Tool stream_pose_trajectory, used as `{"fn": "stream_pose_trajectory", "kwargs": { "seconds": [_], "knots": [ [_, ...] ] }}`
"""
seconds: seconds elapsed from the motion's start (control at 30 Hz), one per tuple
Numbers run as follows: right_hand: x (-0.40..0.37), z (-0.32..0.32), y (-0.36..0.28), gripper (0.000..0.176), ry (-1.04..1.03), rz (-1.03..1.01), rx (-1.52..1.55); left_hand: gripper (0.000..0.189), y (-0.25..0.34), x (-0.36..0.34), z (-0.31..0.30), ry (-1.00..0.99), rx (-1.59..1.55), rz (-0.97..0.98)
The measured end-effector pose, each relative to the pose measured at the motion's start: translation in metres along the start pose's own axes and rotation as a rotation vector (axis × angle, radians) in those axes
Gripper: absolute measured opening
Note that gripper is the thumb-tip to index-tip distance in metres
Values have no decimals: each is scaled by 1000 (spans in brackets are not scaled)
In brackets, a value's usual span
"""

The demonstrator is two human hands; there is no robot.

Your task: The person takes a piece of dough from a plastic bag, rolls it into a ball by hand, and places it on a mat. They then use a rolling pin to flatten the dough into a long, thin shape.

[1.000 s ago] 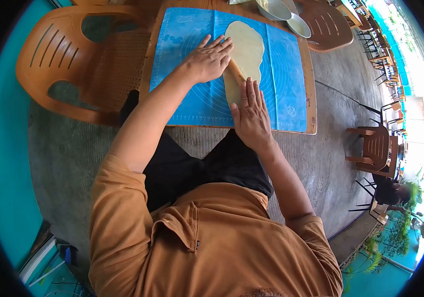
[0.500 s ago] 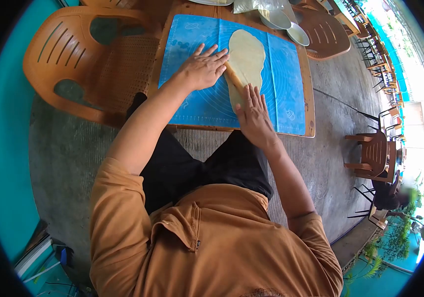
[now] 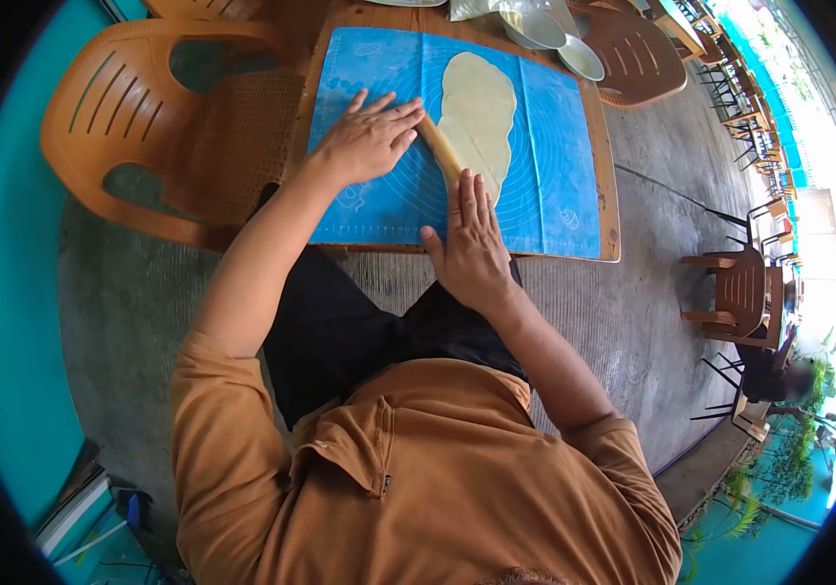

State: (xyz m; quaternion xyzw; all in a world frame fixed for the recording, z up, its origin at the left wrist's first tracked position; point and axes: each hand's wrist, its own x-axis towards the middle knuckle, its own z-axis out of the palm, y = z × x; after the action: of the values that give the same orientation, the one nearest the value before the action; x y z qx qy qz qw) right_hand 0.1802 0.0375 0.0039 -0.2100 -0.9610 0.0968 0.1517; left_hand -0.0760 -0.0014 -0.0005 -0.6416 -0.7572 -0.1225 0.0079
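Observation:
A thin sheet of pale dough (image 3: 481, 112) lies on a blue marked mat (image 3: 559, 136), long and uneven at its edges. A wooden rolling pin (image 3: 440, 151) sits slantwise along the dough's left edge. My left hand (image 3: 367, 138) has its fingers spread, and their tips touch the pin's far end. My right hand (image 3: 474, 244) is stretched out flat, with its fingertips on the pin's near end. Neither hand wraps round the pin.
The mat covers most of a wooden table (image 3: 610, 219). Two bowls, one white (image 3: 535, 31) and one smaller (image 3: 582, 60), stand at its far right beside a plastic bag (image 3: 476, 8). An orange-brown chair (image 3: 135, 117) is at the left, another chair (image 3: 632, 54) at the right.
Both hands and the rolling pin have moved left, from on top of the dough to its left edge. More of the dough's lower part now shows.

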Motion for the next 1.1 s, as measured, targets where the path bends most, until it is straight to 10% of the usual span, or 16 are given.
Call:
{"fn": "stream_pose_trajectory", "kwargs": {
  "seconds": [1.1],
  "knots": [
    [-11, 0, -25, 63, -19, -31, 154, 58, 8, -20, -4, -2, 22, 44]
  ]
}}
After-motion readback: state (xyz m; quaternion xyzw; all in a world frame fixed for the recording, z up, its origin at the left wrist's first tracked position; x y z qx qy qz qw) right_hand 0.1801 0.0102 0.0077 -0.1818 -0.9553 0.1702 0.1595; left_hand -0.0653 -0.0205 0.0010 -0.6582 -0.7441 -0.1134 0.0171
